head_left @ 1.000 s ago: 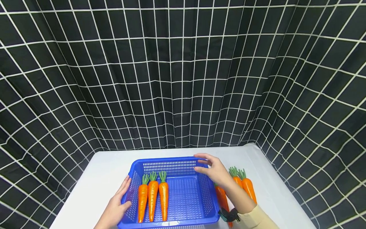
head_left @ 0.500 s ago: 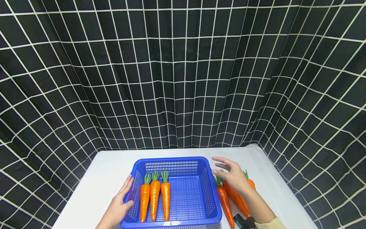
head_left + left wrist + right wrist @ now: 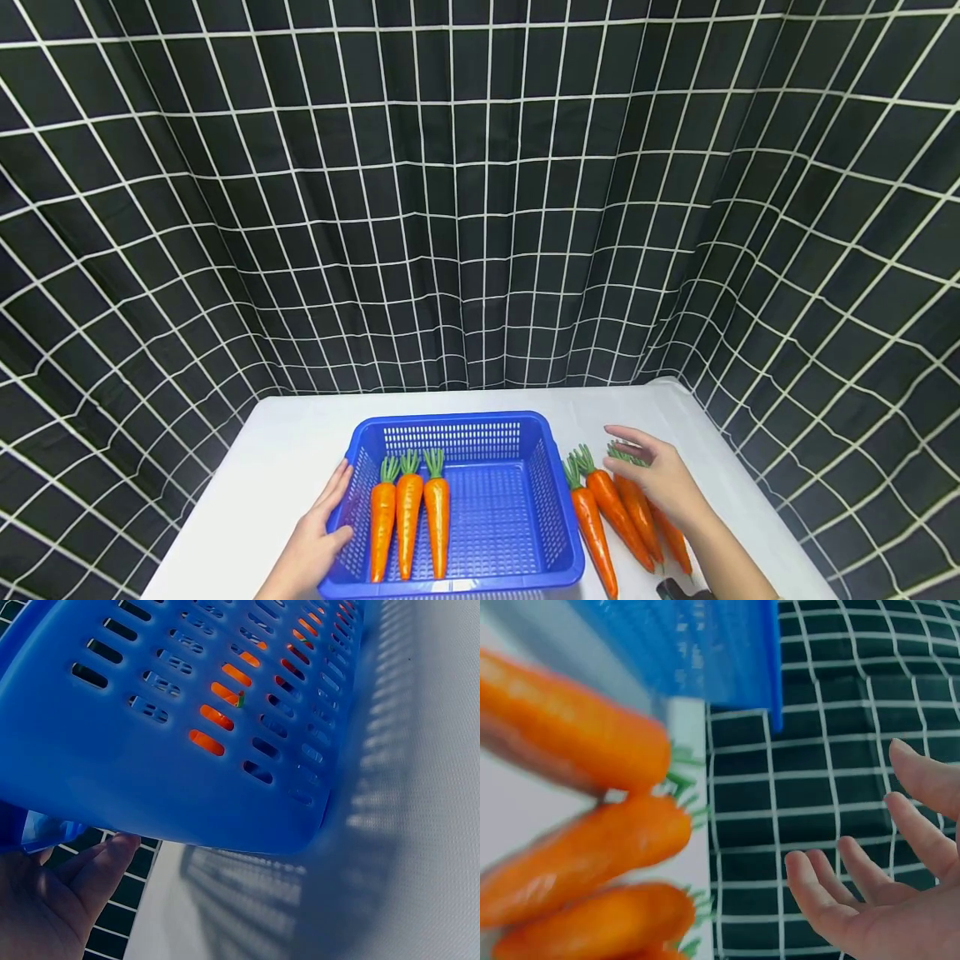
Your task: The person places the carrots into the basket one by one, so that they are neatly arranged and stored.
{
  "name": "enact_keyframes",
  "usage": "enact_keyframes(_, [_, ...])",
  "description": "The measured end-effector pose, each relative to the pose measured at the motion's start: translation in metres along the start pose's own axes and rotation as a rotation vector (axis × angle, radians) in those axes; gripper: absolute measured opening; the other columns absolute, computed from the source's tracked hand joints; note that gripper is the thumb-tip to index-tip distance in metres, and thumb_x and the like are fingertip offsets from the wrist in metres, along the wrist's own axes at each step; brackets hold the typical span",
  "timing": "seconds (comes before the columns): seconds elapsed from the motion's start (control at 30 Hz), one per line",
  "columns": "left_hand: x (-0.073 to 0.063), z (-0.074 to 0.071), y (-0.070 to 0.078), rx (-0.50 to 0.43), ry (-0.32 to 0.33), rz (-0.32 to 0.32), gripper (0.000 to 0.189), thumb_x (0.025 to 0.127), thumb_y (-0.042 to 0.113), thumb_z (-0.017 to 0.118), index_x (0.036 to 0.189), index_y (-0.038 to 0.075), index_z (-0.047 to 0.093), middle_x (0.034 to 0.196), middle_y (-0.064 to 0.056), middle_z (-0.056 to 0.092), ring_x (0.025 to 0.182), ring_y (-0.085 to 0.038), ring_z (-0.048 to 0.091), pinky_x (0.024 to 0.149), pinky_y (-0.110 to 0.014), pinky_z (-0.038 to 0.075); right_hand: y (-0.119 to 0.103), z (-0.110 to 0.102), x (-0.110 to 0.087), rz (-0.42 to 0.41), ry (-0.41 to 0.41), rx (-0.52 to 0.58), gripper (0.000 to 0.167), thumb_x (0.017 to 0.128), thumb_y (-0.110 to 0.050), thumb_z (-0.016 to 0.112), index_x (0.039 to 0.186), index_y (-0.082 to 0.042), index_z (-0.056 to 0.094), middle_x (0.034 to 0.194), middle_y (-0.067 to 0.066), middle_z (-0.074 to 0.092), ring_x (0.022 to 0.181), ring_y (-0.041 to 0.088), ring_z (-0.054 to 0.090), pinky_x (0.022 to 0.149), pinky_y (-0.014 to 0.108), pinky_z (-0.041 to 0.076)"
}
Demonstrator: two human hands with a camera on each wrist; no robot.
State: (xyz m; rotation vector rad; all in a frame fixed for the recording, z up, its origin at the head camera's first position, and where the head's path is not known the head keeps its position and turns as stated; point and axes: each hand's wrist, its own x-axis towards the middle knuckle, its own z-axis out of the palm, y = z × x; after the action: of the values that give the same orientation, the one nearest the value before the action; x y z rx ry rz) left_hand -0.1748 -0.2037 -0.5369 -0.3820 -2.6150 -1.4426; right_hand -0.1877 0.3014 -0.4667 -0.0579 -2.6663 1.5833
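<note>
Three orange carrots (image 3: 408, 517) with green tops lie side by side in the left part of a blue plastic basket (image 3: 450, 586). My left hand (image 3: 309, 542) rests against the basket's left rim, fingers extended and thumb spread over the edge. The left wrist view has that hand (image 3: 75, 900) at the rim beside the slotted wall. To the right of the basket, several more carrots (image 3: 592, 529) lie on the table. Over their green tops hovers my right hand (image 3: 667, 483), fingers loosely bent and spread, holding nothing. In the right wrist view this hand (image 3: 885, 900) is apart from the carrots (image 3: 592, 859).
A white-covered table (image 3: 225, 517) bears everything. Behind it and along both sides hangs a dark curtain with a white grid (image 3: 480, 250). The basket's right wall stands close to the nearest loose carrot. A dark wrist strap (image 3: 678, 590) shows at the bottom right.
My right hand has moved right, from the basket's far right corner to above the loose carrots, uncovering more of them. The left hand stays at the basket's left rim.
</note>
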Motion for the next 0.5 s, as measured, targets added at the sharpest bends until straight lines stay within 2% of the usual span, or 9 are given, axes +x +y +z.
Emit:
enact_keyframes(0.07, [0.0,0.0,-0.001,0.004,0.001,0.006,0.085,0.074,-0.004,0.067,0.155,0.003,0.038,0.166,-0.015,0.026,0.148,-0.048,0.023,0.102,0.003,0.012,0.006,-0.006,-0.003,0.028,0.016,-0.018,0.062,0.088,-0.037,0.075,0.142,-0.013,0.057,0.149,0.021,0.051,0.135,0.043,0.052,0.101,0.055,0.052])
enact_keyframes(0.1, [0.0,0.001,-0.001,0.006,0.001,0.004,0.085,0.074,-0.004,0.066,0.155,0.004,0.038,0.166,-0.014,0.026,0.15,-0.041,0.023,0.102,0.004,0.012,0.009,-0.01,-0.004,0.042,0.025,-0.027,0.062,0.088,-0.037,0.075,0.142,-0.012,0.056,0.15,0.022,0.05,0.136,0.044,0.051,0.101,0.056,0.052])
enact_keyframes(0.2, [-0.001,0.001,-0.004,0.009,0.006,0.006,0.085,0.075,-0.005,0.065,0.155,0.003,0.038,0.166,-0.014,0.026,0.151,-0.008,0.018,0.102,0.004,0.012,0.016,-0.019,-0.006,0.088,0.045,-0.051,0.067,0.088,-0.04,0.075,0.144,-0.01,0.054,0.153,0.024,0.045,0.137,0.047,0.047,0.102,0.058,0.05])
enact_keyframes(0.3, [-0.002,0.001,-0.004,0.006,0.008,0.012,0.084,0.075,-0.005,0.064,0.155,0.002,0.038,0.166,-0.015,0.026,0.138,0.019,0.012,0.102,0.005,0.012,0.023,-0.027,-0.008,0.129,0.052,-0.081,0.071,0.088,-0.041,0.075,0.146,-0.009,0.05,0.156,0.026,0.04,0.139,0.049,0.044,0.103,0.061,0.048])
enact_keyframes(0.37, [-0.002,0.001,-0.004,0.002,0.007,0.014,0.084,0.075,-0.005,0.064,0.155,0.002,0.037,0.166,-0.016,0.026,0.135,0.023,0.011,0.102,0.005,0.011,0.029,-0.032,-0.009,0.147,0.05,-0.096,0.073,0.088,-0.042,0.075,0.147,-0.008,0.049,0.157,0.026,0.038,0.139,0.05,0.043,0.104,0.062,0.046])
enact_keyframes(0.5, [-0.002,0.0,-0.004,-0.008,0.001,0.002,0.085,0.075,-0.005,0.064,0.155,0.003,0.037,0.167,-0.014,0.025,0.136,0.021,0.011,0.102,0.005,0.011,0.047,-0.04,-0.011,0.16,0.036,-0.123,0.071,0.089,-0.041,0.073,0.147,-0.007,0.049,0.157,0.028,0.036,0.139,0.052,0.043,0.103,0.061,0.048])
